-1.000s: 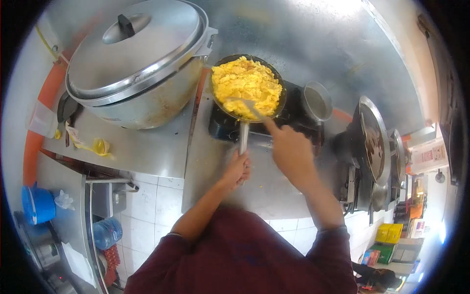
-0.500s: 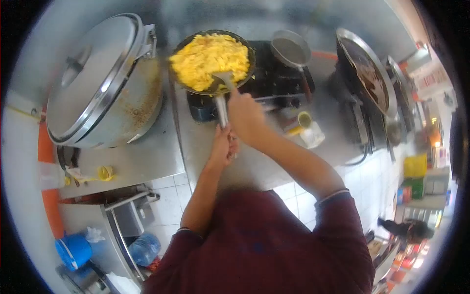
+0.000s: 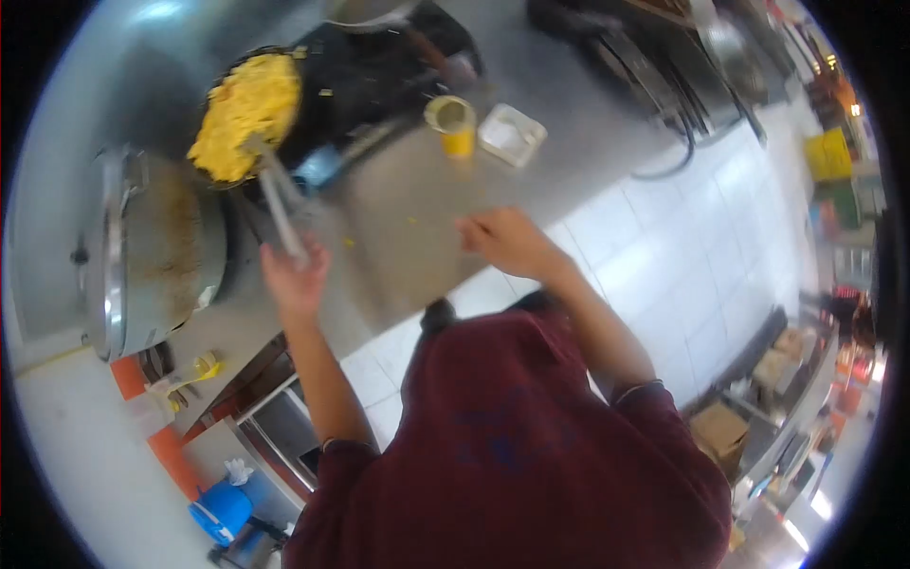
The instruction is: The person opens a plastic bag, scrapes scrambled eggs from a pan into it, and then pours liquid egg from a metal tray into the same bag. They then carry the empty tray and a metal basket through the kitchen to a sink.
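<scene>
Yellow food, like scrambled egg point(image 3: 248, 114), fills a black frying pan point(image 3: 301, 104) at the upper left. My left hand point(image 3: 298, 275) is closed round the pan's metal handle point(image 3: 282, 211). A spatula point(image 3: 260, 147) rests with its blade in the food, and its shaft lies beside the handle. My right hand point(image 3: 502, 239) is off the spatula, over the counter's front edge, with its fingers curled and nothing visible in them. Beyond it stand a yellow cup point(image 3: 455, 133) and a small white tray point(image 3: 513, 135).
A black stove point(image 3: 379, 71) lies right of the pan, with another pan point(image 3: 370, 9) at its back. On the left is a large lidded pot point(image 3: 166, 251). Black cookware and a hose point(image 3: 678, 156) are at the upper right. White floor tiles point(image 3: 664, 237) show below the counter.
My right hand has let go of the spatula and moved right, toward me. The view has turned, and pan and stove appear farther left. My left hand still holds the handle.
</scene>
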A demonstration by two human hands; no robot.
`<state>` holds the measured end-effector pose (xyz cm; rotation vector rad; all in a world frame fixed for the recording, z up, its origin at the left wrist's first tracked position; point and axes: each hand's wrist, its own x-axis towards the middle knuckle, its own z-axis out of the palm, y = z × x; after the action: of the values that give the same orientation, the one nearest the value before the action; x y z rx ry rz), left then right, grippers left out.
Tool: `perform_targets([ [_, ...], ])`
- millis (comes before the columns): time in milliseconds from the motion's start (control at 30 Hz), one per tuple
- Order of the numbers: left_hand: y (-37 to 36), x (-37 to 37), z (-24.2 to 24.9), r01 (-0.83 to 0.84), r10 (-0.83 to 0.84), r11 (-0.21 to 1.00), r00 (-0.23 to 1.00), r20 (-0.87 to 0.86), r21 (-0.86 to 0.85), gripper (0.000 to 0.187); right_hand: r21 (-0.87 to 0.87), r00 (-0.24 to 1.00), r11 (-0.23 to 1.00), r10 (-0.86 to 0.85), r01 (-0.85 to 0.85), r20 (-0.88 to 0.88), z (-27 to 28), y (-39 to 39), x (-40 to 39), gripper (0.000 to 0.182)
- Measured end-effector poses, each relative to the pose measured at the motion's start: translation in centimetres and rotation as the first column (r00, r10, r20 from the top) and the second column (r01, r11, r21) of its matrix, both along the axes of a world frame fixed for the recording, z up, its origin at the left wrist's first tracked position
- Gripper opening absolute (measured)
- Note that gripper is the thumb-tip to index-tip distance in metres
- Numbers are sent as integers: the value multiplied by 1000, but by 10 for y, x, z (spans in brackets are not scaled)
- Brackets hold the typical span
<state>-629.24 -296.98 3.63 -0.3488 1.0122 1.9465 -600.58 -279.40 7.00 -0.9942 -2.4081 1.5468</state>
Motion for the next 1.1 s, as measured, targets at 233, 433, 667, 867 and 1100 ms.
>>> perform_targets([
  [233, -83, 186, -148, 52, -301, 793, 899, -317, -607, 27, -109, 765, 992, 21, 64, 644, -206, -12, 366, 51],
  [433, 13, 403, -189, 55, -900, -303, -343, 267, -951, 76, -554, 698, 648, 48, 522, 714, -290, -58, 462, 100],
  [667, 97, 501, -234, -95, -472, -562, -779, 413, -822, 73, -699, 736, 269, -65, 663, 674, -421, -121, 493, 120],
  [867, 85, 524, -224, -221, -258, -665, -829, 497, -713, 37, -489, 524, 301, -43, 819, 851, -460, -161, 473, 112],
  [1100, 93, 524, -191, -202, 25, -928, -871, 490, -312, 24, -529, 551, 301, 14, 793, 834, -459, -166, 484, 100],
])
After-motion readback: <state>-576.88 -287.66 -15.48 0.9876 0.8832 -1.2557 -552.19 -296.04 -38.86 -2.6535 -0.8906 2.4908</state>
